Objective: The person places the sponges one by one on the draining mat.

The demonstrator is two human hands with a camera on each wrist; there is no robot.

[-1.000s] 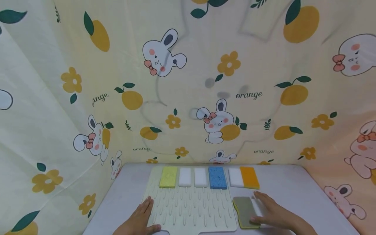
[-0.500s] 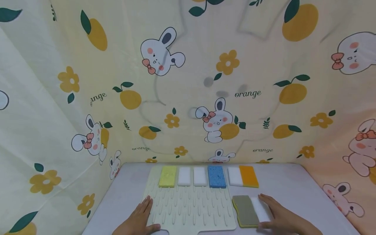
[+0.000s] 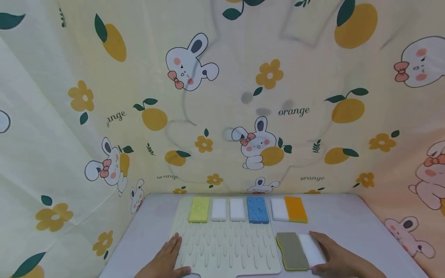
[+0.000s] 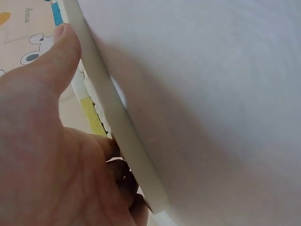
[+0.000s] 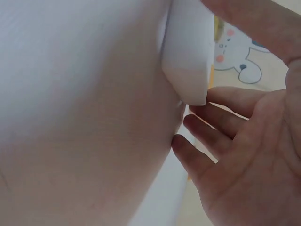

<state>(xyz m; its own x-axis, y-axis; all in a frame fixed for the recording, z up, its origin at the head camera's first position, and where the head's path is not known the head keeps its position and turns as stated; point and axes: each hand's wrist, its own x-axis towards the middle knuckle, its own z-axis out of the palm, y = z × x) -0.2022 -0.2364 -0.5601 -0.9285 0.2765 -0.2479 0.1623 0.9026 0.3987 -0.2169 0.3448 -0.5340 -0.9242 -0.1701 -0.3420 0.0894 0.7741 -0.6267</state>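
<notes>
My left hand [image 3: 163,256] rests at the left edge of a cream ridged board [image 3: 227,247], fingers along its side and thumb at its near edge. To the right of the board lies a wavy-edged scouring sponge [image 3: 293,251], grey on top and yellow beneath. Right beside it is a white sponge block [image 3: 311,249]. My right hand [image 3: 344,256] spans this block, fingertips at its far end and thumb at its near end. In the right wrist view, fingers touch the corner of the white block [image 5: 188,56].
Across the board's far end stand a yellow sponge [image 3: 199,209], two white blocks [image 3: 219,209] and a blue sponge [image 3: 257,210]. Behind the grey sponge lie another white block [image 3: 279,209] and an orange one [image 3: 296,209]. A printed cloth [image 3: 222,96] hangs behind the table [image 3: 347,224].
My right hand has shifted right; its thumb has left the grey scouring sponge and is now at the white block's near end. More of that block shows. My left hand stays put.
</notes>
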